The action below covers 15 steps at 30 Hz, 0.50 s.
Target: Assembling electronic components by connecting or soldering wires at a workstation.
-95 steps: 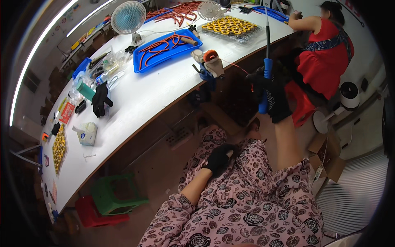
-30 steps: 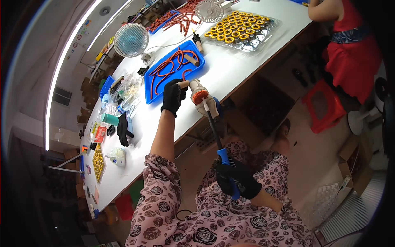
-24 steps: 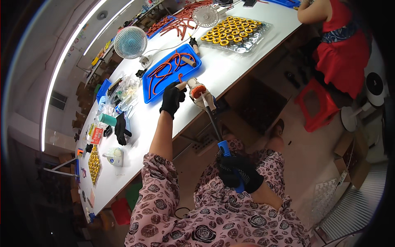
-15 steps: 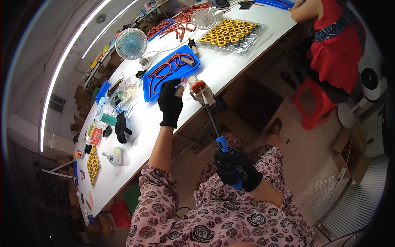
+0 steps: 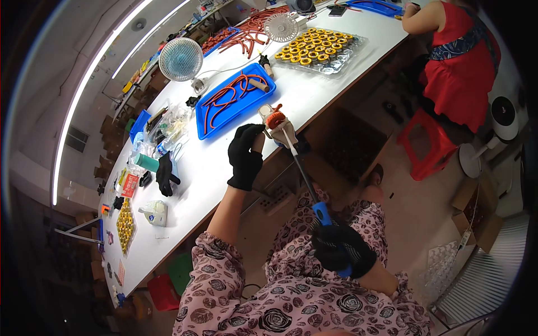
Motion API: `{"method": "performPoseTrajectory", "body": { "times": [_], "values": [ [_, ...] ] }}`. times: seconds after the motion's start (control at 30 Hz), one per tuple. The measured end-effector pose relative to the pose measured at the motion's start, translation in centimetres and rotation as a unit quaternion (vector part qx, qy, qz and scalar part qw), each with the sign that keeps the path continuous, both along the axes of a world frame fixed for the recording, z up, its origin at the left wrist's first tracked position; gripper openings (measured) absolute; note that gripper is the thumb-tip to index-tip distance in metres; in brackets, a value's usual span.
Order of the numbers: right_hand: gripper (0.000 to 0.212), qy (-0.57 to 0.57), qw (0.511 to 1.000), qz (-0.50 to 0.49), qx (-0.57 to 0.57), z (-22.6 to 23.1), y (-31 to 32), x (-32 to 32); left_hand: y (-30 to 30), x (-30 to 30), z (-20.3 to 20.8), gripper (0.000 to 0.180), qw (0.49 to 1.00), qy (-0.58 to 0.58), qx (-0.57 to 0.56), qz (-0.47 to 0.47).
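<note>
My right hand, in a black dotted glove, is wrapped round the blue handle of a long-shafted tool. The tool's thin metal end reaches up to a ring-shaped coil wound in orange-red wire. That coil sits in a beige clamp-like holder at the table's edge, and a short orange-red end sticks up from it. My left hand, also black-gloved, is just left of the holder with its fingers bent together; anything between them is too small to make out.
A blue tray with orange-red wires lies on the white table. Beyond it are a clear tray of yellow-black rings and two small fans. Right, a person in red is near a red stool.
My right hand and the tool have moved down and to the right. My left hand has come lower and rightward, its fingers now drawn in beside the holder.
</note>
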State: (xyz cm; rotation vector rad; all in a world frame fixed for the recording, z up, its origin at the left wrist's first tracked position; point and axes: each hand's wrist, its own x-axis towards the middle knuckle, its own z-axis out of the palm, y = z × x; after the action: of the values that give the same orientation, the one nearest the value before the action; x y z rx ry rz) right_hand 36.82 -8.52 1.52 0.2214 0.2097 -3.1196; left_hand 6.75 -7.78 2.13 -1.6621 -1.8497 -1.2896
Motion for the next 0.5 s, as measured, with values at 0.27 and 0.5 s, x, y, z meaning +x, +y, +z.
{"method": "performPoseTrajectory", "body": {
  "times": [0.27,0.5],
  "values": [
    [0.021,-0.080,0.997,0.007,0.005,-1.7,1.5,12.3,0.2,3.1,1.4,0.030,0.984,0.132,-0.119,-0.022],
    [0.022,-0.278,0.901,-0.106,0.314,-1.8,2.9,7.4,4.8,1.5,4.8,0.031,0.945,0.313,-0.062,-0.077]
  ]
}}
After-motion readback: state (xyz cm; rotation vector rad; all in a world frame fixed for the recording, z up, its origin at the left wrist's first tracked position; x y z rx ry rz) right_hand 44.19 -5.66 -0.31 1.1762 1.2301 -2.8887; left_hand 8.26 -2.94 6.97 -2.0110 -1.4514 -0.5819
